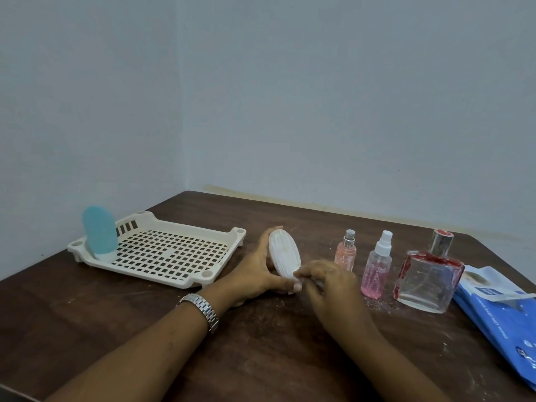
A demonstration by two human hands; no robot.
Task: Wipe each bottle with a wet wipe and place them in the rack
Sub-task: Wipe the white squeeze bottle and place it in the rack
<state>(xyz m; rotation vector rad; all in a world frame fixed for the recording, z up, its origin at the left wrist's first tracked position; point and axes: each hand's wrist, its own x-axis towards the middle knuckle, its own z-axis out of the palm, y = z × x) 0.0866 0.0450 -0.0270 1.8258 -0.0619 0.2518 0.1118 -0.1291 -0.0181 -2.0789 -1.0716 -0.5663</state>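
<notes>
My left hand point(255, 272) grips a white ribbed oval bottle point(282, 253), tilted, just above the brown table. My right hand point(324, 281) pinches a bit of white wet wipe against the bottle's lower end; most of the wipe is hidden under the fingers. A cream perforated rack point(162, 253) lies at the left, with a blue oval bottle point(100, 230) standing in its far left corner. To the right stand a small pink spray bottle point(345, 252), a taller pink spray bottle point(377, 269) and a square glass bottle point(427, 278) with red marks.
A blue wet-wipe pack point(499, 311) lies at the table's right edge with its flap lifted. The wooden table point(261, 358) sits in a wall corner. White crumbs are scattered near the bottles. A metal watch point(203, 310) is on my left wrist.
</notes>
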